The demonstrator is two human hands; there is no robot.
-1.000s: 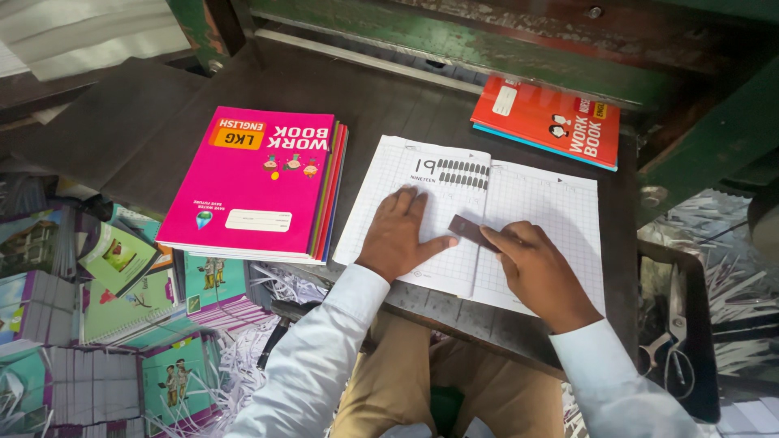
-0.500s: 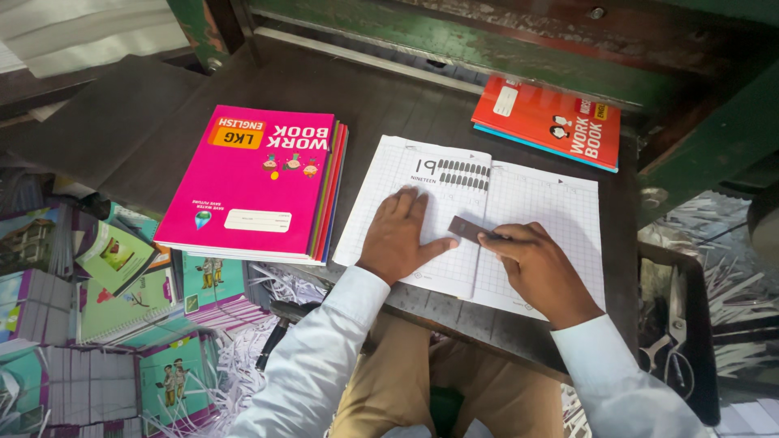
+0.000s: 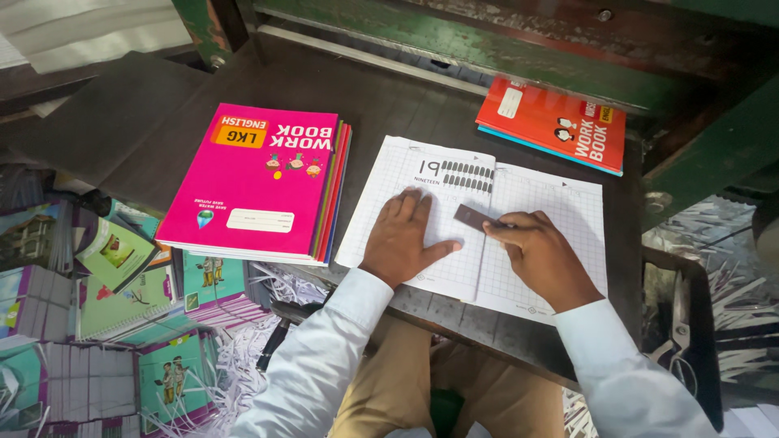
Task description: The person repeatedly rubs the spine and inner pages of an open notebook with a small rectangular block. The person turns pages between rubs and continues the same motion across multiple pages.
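An open booklet of white squared paper (image 3: pixel 552 203) lies on a dark worktable (image 3: pixel 389 97). My left hand (image 3: pixel 402 235) rests flat on its left page, fingers spread, holding the page down. My right hand (image 3: pixel 540 255) grips a small dark flat tool (image 3: pixel 472 217) and presses it along the booklet's centre fold. Both arms wear white sleeves.
A stack of booklets topped by a pink cover (image 3: pixel 260 182) sits left of the open one. A red booklet (image 3: pixel 556 122) lies at the back right under a green metal frame (image 3: pixel 503 49). Piles of booklets (image 3: pixel 105 308) and paper shreds (image 3: pixel 243 357) cover the floor at left; scissors (image 3: pixel 677 345) lie at right.
My right hand has shifted the dark tool slightly along the centre fold. My left hand stays flat on the left page.
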